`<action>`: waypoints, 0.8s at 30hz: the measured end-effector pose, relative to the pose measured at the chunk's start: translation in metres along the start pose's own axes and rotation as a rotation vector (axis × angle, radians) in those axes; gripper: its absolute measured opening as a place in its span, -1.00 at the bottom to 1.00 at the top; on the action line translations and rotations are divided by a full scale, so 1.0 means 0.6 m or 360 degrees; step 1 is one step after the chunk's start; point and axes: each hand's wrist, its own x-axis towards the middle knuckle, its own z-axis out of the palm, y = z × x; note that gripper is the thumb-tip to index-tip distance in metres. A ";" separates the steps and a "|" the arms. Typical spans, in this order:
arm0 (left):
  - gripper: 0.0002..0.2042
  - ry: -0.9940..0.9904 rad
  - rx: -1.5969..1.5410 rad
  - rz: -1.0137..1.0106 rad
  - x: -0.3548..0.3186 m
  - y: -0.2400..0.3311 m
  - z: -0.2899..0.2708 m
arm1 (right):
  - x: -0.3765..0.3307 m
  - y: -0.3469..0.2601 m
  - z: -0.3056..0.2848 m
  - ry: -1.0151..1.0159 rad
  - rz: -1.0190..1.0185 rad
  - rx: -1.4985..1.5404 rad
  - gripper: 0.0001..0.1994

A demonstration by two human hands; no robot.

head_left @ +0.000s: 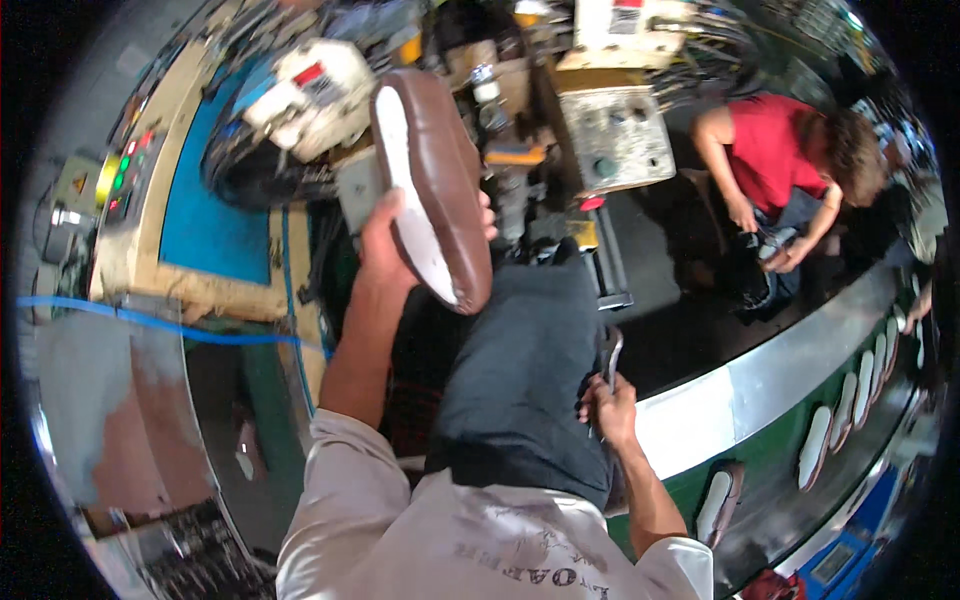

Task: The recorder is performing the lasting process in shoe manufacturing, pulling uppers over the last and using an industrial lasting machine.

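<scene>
While your left hand [385,250] grips one brown shoe [432,185] sole-up, your right hand [608,405] closes on one metal tool [612,360].
The shoe's long axis runs from upper left to lower right, before the machine [610,130]. Six white soles [815,445] line the green conveyor [770,460]; a yellow triangular warning label [79,184] sits far left.

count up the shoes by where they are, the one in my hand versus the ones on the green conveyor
Shoe held up in the left hand: 1, the brown shoe
Shoes on the green conveyor: about 7, the far ones small and blurred
Total: about 8
</scene>
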 end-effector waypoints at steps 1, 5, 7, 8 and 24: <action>-0.06 0.0143 -0.0013 -0.0020 -0.049 -0.015 -0.001 | 0.001 -0.001 0.000 -0.0008 0.0000 -0.0018 -0.75; -0.18 0.0698 -0.0138 -0.0097 -0.285 -0.062 -0.078 | 0.007 0.012 0.002 -0.0024 -0.0039 0.0064 -0.77; -0.28 0.1316 -0.0054 -0.0179 -0.419 -0.069 -0.134 | 0.005 0.018 0.000 0.0000 -0.0054 0.0082 -0.79; -0.28 0.1657 0.0194 -0.0182 -0.475 -0.064 -0.146 | -0.002 0.016 -0.001 0.0038 -0.0045 0.0103 -0.80; -0.51 0.2430 0.3259 -0.1965 -1.018 0.101 -0.384 | -0.037 0.028 -0.082 0.0258 -0.0221 -0.0105 -0.80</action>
